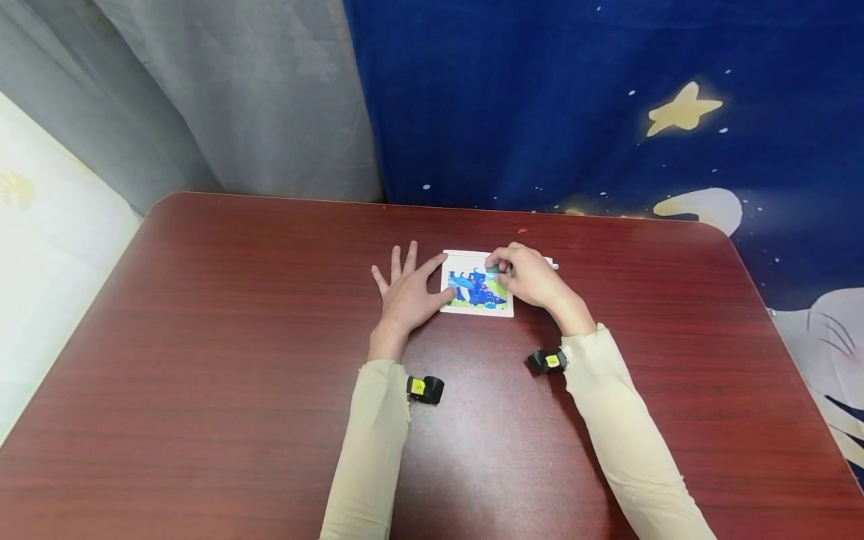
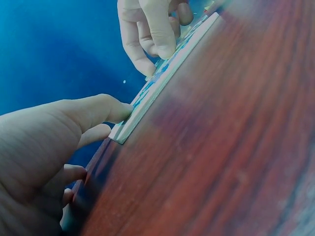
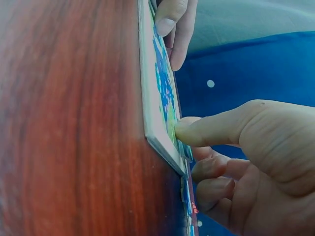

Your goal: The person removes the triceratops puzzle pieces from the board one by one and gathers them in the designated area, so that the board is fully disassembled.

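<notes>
A white-framed jigsaw puzzle board (image 1: pixel 477 313) lies flat on the table, with a blue dragon picture (image 1: pixel 475 288) on a green ground. At its left side is my left hand (image 1: pixel 409 298), fingers spread. The thumb (image 2: pixel 115 111) presses the board's lower left, and the index finger reaches its upper left corner. Over the upper right of the picture, my right hand (image 1: pixel 532 276) pinches a small puzzle piece (image 1: pixel 493 268) between thumb and curled fingers. The fingers partly hide this piece and the board's right corner.
A reddish-brown table (image 1: pixel 256 360) spreads around the board. Some thin flat items (image 3: pixel 187 204) lie beyond the board, partly covered by the right hand. A small red bit (image 1: pixel 523 230) lies near the far edge. Grey and blue curtains (image 1: pixel 513 105) hang behind.
</notes>
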The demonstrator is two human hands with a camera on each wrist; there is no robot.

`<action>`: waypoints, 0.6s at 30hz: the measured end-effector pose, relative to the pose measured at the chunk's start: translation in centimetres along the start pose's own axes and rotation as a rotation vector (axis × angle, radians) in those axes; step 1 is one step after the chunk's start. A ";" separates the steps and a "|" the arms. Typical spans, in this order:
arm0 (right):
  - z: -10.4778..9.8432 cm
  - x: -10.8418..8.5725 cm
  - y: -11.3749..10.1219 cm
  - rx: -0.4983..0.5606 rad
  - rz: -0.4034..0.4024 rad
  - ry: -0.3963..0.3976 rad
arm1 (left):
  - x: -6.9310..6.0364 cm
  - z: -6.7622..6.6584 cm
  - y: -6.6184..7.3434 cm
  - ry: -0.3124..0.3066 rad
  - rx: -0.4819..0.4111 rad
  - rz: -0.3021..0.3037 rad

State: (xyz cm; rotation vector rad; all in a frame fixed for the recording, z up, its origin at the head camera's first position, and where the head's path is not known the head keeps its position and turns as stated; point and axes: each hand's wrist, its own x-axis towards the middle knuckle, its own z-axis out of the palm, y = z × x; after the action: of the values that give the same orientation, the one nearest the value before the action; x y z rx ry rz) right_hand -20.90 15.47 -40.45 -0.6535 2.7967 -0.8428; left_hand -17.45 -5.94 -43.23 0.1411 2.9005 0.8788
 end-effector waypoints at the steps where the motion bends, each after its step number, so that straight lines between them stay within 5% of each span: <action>1: 0.0 0.0 0.0 -0.005 0.003 0.001 | 0.0 0.0 0.0 0.000 0.000 0.000; 18: -0.2 -0.2 0.3 -0.055 -0.017 0.019 | -0.1 -0.1 0.1 0.000 -0.009 0.004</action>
State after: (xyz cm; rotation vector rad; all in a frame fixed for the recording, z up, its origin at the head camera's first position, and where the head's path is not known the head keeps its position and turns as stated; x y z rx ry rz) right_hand -20.94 15.91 -40.44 -0.6821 2.8443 -0.7808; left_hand -17.37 -5.93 -43.11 0.1462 2.8970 0.8927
